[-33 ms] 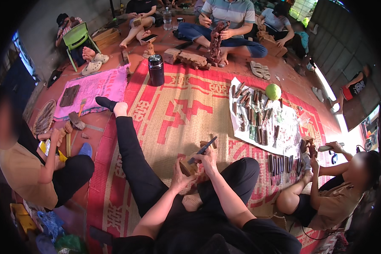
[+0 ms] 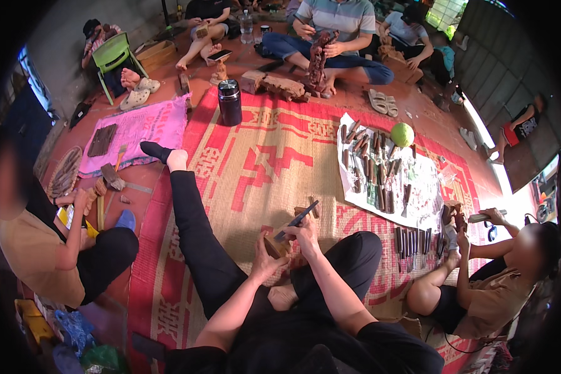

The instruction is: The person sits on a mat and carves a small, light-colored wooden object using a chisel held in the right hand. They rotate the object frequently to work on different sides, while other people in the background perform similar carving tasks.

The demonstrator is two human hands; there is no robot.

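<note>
In front of my lap, my left hand (image 2: 267,260) is closed around a small brown wooden block (image 2: 277,247). My right hand (image 2: 304,237) grips a slim dark carving tool (image 2: 306,210), which slants from upper right down to the block. Its lower end meets or nearly meets the wood; the exact contact is too small to make out. Just beyond my right hand, a small piece of light wood (image 2: 316,210) lies on the red and tan woven mat (image 2: 274,134).
Carving tools with wooden handles (image 2: 380,165) cover a white sheet on the right, beside a green round fruit (image 2: 402,134). Dark tools (image 2: 412,242) lie in a row nearer. A dark flask (image 2: 230,105) stands ahead. People with wood sit at left, right and far side.
The carving tool and the block have shifted very slightly to the left in my hands. Both grips look the same.
</note>
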